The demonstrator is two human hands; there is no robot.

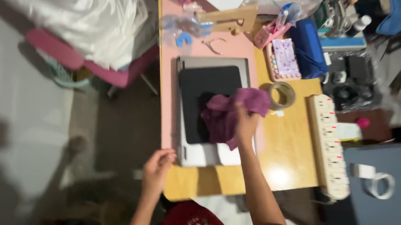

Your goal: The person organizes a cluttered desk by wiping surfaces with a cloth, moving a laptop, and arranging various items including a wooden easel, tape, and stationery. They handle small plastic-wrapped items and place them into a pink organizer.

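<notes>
Your right hand (245, 125) grips a crumpled purple cloth (230, 113) on the dark laptop (202, 97) at the desk's (286, 152) middle. Your left hand (158, 167) curls on the laptop's near corner at the desk's near edge. A tape roll (282, 95) lies just beside the cloth; a long white power strip (330, 142) lines the right edge. The grey floor (15, 106) is blurred.

a red short-sleeved shirt with a printed chest design, arms bare.

A roll of clear tape (281, 95) sits on the wooden table (291, 153) — a long white power strip (331, 145) lies nearby. A pink chair (78, 61) stands beside the table.
</notes>
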